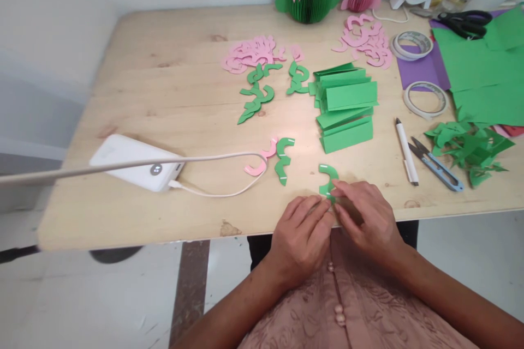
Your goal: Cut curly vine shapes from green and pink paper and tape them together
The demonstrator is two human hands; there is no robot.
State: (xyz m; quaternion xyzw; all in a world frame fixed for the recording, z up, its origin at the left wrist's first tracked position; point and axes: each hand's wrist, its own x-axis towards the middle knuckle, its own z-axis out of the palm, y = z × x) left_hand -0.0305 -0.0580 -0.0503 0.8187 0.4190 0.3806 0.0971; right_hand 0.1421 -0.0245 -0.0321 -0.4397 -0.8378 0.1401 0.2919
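Note:
A green curved paper cutout with small white strips on it lies at the table's front edge. My left hand has its fingers together and bent over the cutout's lower end; its thumb is hidden. From the other side my right hand grips the cutout's right edge with thumb and fingertips. Just to the left lies a similar green cutout, also with white strips. Touching its upper left is a pink curved cutout, partly crossed by a white cable.
A white power bank lies left. Behind are folded green paper strips, green cutouts and pink cutouts. At right are tape rolls, a pen, thread snips, green scraps and black-handled scissors.

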